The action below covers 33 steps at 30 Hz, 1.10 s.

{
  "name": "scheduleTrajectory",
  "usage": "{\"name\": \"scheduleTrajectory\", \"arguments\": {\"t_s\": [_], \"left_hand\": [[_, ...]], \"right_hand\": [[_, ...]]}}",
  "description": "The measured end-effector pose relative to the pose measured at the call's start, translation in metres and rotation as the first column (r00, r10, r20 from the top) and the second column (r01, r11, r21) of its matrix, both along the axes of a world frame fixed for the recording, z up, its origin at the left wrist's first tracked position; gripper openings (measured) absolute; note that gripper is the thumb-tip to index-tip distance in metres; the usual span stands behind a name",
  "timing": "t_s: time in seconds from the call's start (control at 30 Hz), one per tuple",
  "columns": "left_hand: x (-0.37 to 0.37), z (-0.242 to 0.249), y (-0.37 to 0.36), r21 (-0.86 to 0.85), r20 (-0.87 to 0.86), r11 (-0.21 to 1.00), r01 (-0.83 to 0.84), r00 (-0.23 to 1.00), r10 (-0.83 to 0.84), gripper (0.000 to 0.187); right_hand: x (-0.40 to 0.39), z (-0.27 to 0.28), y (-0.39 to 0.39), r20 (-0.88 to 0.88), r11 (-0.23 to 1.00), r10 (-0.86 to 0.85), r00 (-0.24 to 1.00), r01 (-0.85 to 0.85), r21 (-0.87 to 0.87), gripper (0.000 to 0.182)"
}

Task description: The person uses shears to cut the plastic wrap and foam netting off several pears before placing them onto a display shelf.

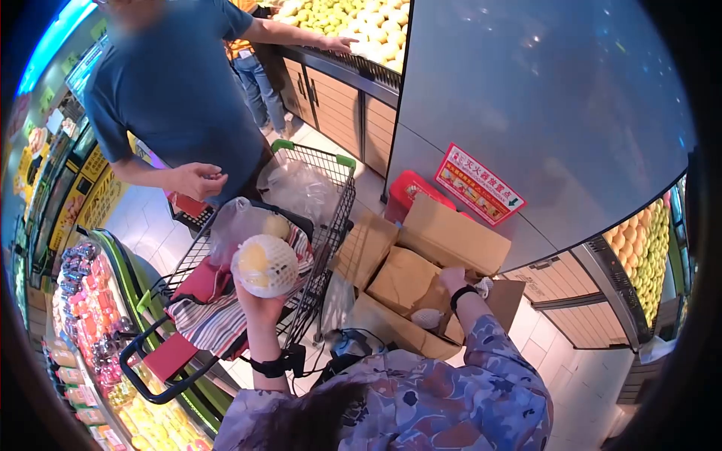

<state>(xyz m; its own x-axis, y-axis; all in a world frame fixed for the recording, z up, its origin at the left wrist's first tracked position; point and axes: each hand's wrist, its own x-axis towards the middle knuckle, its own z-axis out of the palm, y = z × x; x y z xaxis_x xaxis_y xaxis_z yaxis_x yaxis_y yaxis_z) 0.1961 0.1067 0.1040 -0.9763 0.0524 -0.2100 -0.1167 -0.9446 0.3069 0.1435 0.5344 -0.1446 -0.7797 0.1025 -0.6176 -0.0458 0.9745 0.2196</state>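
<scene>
It was a fruit shop with bright light.
The floor [532, 338] had pale tiles; a shiny grey wall panel [549, 113] carried a red and white sign [481, 184]. Fruit stands [338, 113] had wooden doors, and yellow signs [96, 180] hung at left.

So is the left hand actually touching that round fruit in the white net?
Touching. The head view shows the left hand cupped against the lower side of the netted fruit, with no gap between.

The left hand [261, 304] is held cupped above an extended forearm; the right hand [452, 279] is stretched forward, back up, fingers partly hidden, and both wrists are banded in black
</scene>
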Motion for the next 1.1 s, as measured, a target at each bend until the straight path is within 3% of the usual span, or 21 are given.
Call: {"name": "scheduleTrajectory", "arguments": {"t_s": [0.13, 0.27, 0.37, 0.4, 0.47, 0.5, 0.53, 0.6, 0.67, 0.73, 0.83, 0.93, 1.1], "left_hand": [[0.003, -0.009, -0.005, -0.050, 0.008, 0.998, -0.027, 1.000, 0.027, 0.056], [0.000, -0.014, -0.005, -0.010, 0.050, 0.998, -0.059, 0.997, 0.059, 0.055], [-0.002, -0.006, 0.003, -0.058, 0.014, 0.996, -0.060, 0.998, 0.061, 0.056], [-0.003, -0.002, 0.008, -0.054, 0.012, 0.997, -0.060, 0.998, 0.061, 0.056], [-0.005, 0.005, 0.017, -0.027, 0.015, 1.000, -0.005, 1.000, 0.006, 0.058], [-0.006, 0.005, 0.020, -0.033, 0.009, 0.999, -0.006, 1.000, 0.006, 0.058], [-0.006, 0.004, 0.023, -0.038, -0.001, 0.999, 0.025, 1.000, -0.025, 0.059], [-0.009, -0.001, 0.031, -0.049, -0.032, 0.998, 0.042, 0.999, -0.044, 0.060], [-0.014, -0.008, 0.032, -0.039, -0.043, 0.993, 0.111, 0.993, -0.113, 0.060], [-0.013, -0.018, 0.032, -0.113, -0.047, 0.991, 0.078, 0.995, -0.084, 0.060], [-0.006, -0.007, 0.039, -0.095, -0.089, 0.994, 0.058, 0.994, -0.066, 0.057], [0.000, -0.004, 0.042, -0.067, -0.107, 0.997, 0.042, 0.993, -0.049, 0.055], [0.006, -0.005, 0.043, -0.065, -0.091, 0.997, -0.047, 0.995, 0.041, 0.054]], "right_hand": [[0.005, 0.026, -0.017, 0.042, 0.992, -0.127, 0.991, 0.127, -0.002, 0.028], [0.026, 0.021, -0.006, 0.081, 0.999, 0.029, 0.996, -0.027, -0.026, 0.031], [0.031, 0.015, -0.003, -0.051, 0.942, -0.271, 0.961, 0.254, -0.217, 0.034], [0.033, 0.010, -0.001, -0.054, 0.943, -0.271, 0.961, 0.254, -0.213, 0.034], [0.044, -0.004, -0.003, 0.147, 0.684, -0.461, 0.875, 0.455, -0.570, 0.039], [0.053, -0.017, -0.007, 0.012, 0.677, -0.481, 0.877, 0.380, -0.630, 0.041], [0.060, -0.015, -0.014, 0.007, 0.675, -0.478, 0.878, 0.373, -0.637, 0.041], [0.073, 0.011, -0.030, 0.176, 0.316, -0.551, 0.816, 0.399, -0.861, 0.038], [0.083, 0.027, -0.045, 0.324, 0.110, -0.583, 0.745, 0.467, -0.877, 0.033], [0.091, 0.055, -0.059, 0.391, -0.133, -0.526, 0.755, 0.382, -0.915, 0.028], [0.097, 0.040, -0.064, 0.348, -0.134, -0.496, 0.796, 0.325, -0.936, 0.024], [0.103, 0.046, -0.069, 0.392, -0.138, -0.496, 0.775, 0.375, -0.916, 0.024], [0.103, 0.071, -0.074, 0.380, -0.055, -0.485, 0.788, 0.406, -0.912, 0.023]]}}
